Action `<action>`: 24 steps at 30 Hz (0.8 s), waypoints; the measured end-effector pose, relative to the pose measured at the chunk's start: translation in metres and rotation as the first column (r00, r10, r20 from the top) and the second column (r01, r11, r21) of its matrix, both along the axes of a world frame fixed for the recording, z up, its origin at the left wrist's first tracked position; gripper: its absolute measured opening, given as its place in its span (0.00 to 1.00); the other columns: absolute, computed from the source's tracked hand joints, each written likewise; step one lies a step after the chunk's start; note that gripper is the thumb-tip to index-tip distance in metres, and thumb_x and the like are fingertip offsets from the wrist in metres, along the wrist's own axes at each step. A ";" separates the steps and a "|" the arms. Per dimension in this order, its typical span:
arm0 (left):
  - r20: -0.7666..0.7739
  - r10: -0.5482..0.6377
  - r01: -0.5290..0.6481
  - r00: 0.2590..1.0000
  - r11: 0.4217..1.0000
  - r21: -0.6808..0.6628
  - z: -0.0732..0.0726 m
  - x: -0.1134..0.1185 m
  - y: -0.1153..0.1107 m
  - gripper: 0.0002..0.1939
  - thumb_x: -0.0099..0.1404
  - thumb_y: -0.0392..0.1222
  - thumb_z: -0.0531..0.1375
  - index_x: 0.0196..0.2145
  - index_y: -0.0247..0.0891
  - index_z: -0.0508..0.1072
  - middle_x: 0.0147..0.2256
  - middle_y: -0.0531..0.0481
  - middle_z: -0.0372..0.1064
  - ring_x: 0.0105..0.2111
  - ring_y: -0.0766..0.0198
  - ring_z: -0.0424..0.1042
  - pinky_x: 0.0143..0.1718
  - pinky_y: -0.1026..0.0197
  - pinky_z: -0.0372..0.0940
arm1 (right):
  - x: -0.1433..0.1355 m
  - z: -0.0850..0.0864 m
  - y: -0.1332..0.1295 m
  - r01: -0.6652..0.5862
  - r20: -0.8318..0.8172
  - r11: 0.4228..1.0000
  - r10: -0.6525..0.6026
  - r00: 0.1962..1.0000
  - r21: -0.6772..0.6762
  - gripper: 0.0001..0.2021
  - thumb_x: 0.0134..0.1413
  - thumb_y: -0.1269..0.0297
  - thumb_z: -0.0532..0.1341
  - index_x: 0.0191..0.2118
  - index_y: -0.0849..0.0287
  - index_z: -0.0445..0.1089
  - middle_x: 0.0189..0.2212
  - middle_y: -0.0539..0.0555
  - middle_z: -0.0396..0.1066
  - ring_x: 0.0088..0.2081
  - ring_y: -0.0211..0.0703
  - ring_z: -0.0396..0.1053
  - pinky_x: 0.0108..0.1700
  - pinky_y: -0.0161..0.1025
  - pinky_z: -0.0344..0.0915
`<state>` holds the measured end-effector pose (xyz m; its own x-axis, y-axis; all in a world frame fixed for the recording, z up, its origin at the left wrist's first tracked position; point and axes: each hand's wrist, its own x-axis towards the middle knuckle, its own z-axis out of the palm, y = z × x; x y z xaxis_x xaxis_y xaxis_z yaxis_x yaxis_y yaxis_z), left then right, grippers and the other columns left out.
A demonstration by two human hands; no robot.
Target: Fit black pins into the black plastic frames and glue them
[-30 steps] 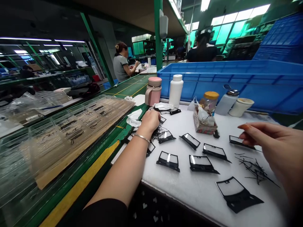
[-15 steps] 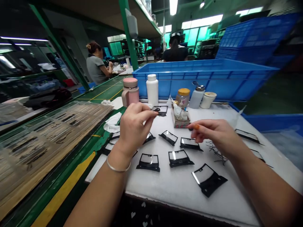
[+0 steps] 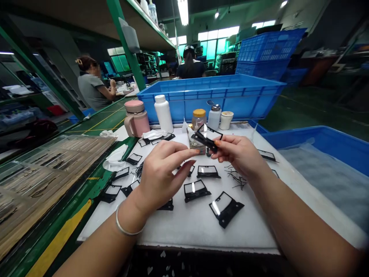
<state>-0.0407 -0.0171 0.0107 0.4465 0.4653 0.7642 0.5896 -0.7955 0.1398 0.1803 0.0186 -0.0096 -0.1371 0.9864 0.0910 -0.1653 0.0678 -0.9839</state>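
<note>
One black frame of thin, flat shape with a clear window (image 3: 205,142) is in the air above the table, in front of the chest and a little to the right. Its long axis goes slantwise, from upper left down to lower right; the thick black edge is on the lower side, and the window points up and to the right. The right hand (image 3: 241,153) pinches it firmly at the lower right corner, between thumb and fingers. The left hand (image 3: 160,169) is just beside it, with thumb and forefinger slightly apart, and I see nothing between them. Below, on the white, smooth table (image 3: 198,234), similar black frames are lying: the nearest frame (image 3: 231,215) has its thick edge running from lower left to upper right, while the middle frame (image 3: 197,195) lies nearly crosswise, its window pointing away from the person. Thin black strips (image 3: 239,181) lie loosely near the right forearm. Farther back stand a pink mug with handle (image 3: 141,122), a white plastic bottle (image 3: 163,115) and a long blue plastic crate (image 3: 225,100).
</note>
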 end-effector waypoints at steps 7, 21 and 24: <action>-0.470 -0.211 0.053 0.857 0.944 -0.326 -0.003 0.068 -0.005 0.07 0.63 0.37 0.58 0.30 0.39 0.76 0.31 0.48 0.73 0.34 0.58 0.69 0.37 0.57 0.66 | 0.015 0.000 0.008 0.238 -0.069 0.971 -0.235 0.969 0.031 0.11 0.45 0.59 0.68 0.30 0.62 0.72 0.23 0.54 0.75 0.22 0.33 0.71 0.21 0.24 0.63; -0.559 -0.311 -0.030 0.769 0.856 -0.517 -0.033 0.129 0.005 0.09 0.60 0.32 0.52 0.31 0.35 0.72 0.31 0.42 0.74 0.33 0.54 0.73 0.29 0.57 0.66 | 0.026 -0.001 0.011 0.344 -0.013 0.938 -0.345 0.939 -0.045 0.05 0.44 0.65 0.68 0.29 0.59 0.73 0.20 0.51 0.72 0.19 0.32 0.67 0.19 0.26 0.63; -0.522 -0.327 -0.003 0.788 0.845 -0.534 -0.031 0.121 0.009 0.10 0.59 0.32 0.51 0.35 0.35 0.72 0.34 0.43 0.73 0.33 0.54 0.72 0.28 0.58 0.65 | 0.030 -0.011 0.020 0.352 -0.027 0.935 -0.353 0.935 -0.038 0.05 0.43 0.64 0.69 0.28 0.56 0.74 0.21 0.51 0.72 0.21 0.36 0.68 0.19 0.29 0.64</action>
<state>0.0806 -0.0076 -0.0201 0.8208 0.5707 0.0265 0.5535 -0.8058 0.2106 0.2107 0.0383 -0.0207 0.2223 0.9733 0.0570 -0.1686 0.0960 -0.9810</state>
